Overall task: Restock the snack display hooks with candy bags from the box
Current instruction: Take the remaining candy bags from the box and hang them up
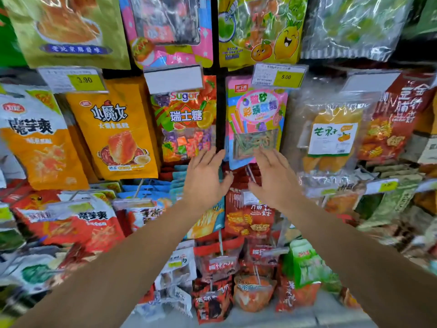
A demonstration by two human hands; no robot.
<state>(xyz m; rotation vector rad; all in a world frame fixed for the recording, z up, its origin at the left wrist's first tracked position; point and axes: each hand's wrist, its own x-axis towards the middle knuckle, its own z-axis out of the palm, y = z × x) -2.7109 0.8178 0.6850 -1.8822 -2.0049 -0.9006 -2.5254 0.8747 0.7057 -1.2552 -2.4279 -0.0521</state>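
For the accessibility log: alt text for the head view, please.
Two open, empty hands, left hand and right hand, reach toward a pink candy bag and an orange "Sugar" candy bag hanging on a crowded snack display.

Wall of hanging snack bags, in rows one above another.

Middle row, left to right: orange-and-white konjac bag (35, 140); orange foil bag with hotpot picture (115, 136); red "Sugar" candy bag (186, 121); pink-and-blue candy-stick bag (256, 121); clear mango-slice bag (331, 136); dark red snack bag (392, 119).

Yellow 3.90 price tag (73, 79) above the hotpot bag; yellow 5.00 price tag (279, 75) above the candy-stick bag; blank white tag holder (173, 78) above the "Sugar" bag.

Left hand (205, 178) in front of, just below the "Sugar" bag. Right hand (274, 178) beside it, fingertips over the candy-stick bag's lower edge; contact unclear.

Lower rows behind and beneath both forearms.
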